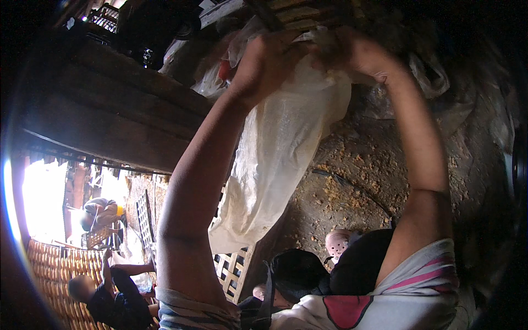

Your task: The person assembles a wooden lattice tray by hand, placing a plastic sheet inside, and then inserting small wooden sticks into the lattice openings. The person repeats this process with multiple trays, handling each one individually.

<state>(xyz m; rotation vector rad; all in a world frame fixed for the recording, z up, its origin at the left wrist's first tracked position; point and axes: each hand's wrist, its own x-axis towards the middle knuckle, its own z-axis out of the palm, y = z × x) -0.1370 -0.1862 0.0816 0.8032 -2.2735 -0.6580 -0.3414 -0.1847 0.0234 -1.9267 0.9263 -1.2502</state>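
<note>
Both my arms reach up and away from me. My left hand [268, 61] and my right hand [357, 52] grip the top edge of a large whitish plastic sack [278, 148]. The sack hangs down between my forearms, long and crumpled, its lower end near a wooden lattice panel [231, 267]. The fingers of both hands are closed in the bunched plastic at the top.
Dirt ground strewn with wood shavings [352, 176] lies under the sack. A dark wooden beam [110, 115] crosses the left. A pink shoe [336, 242] shows below. At far left two other people [110, 297] crouch by stacked woven lattice work [52, 264].
</note>
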